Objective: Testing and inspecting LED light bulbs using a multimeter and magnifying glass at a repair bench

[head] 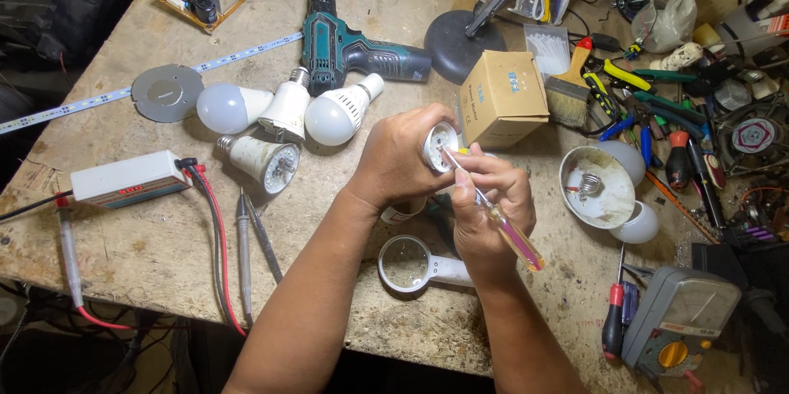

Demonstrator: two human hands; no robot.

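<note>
My left hand (403,160) grips an opened white bulb body (438,146), its round face turned toward me. My right hand (485,205) holds a small screwdriver with a clear pink and yellow handle (505,225); its metal tip touches the face of the bulb body. Both hands hover just above the workbench (123,254). Right under them lie a white magnifying glass (411,264) and a small white ring-shaped part (403,211).
Several white bulbs (279,115) lie at the left by a teal cordless drill (345,49). A cardboard box (503,96), a white dish with a spring (596,187), a multimeter (678,320), a white tester with red and black leads (131,179) and many hand tools (657,115) surround the hands.
</note>
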